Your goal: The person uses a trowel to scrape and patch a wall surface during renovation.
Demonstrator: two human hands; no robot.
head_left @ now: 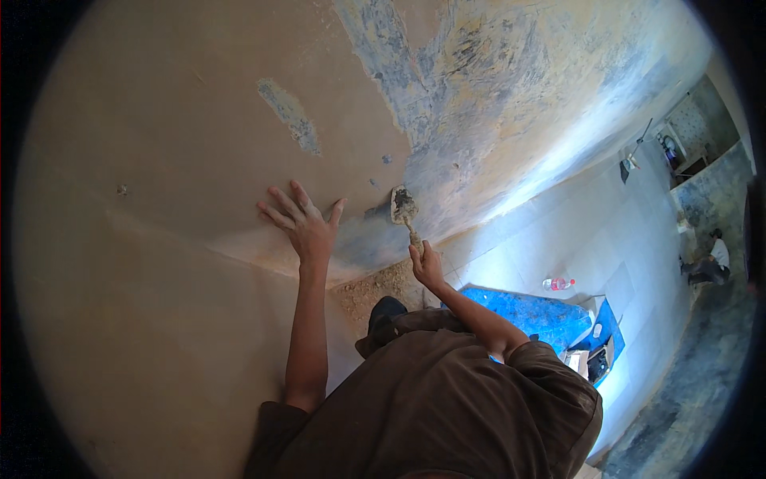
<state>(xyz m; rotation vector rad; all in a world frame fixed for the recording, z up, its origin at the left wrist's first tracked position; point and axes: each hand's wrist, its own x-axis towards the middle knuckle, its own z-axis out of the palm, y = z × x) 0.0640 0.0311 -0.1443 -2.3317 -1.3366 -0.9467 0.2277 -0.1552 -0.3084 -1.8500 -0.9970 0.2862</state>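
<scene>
R hand [428, 265] grips trowel [404, 209], rt of spread L hand [309, 230].

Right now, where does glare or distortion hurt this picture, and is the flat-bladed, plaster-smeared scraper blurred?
Head view: white glare streaks the lower part of the patchy blue-grey wall and washes over the pale tiled floor; head view: the scraper looks fairly sharp, in softer light; head view: straight edges bend toward the picture's rim.

The right fingers [416, 254] hide part of the trowel [404, 209].
</scene>
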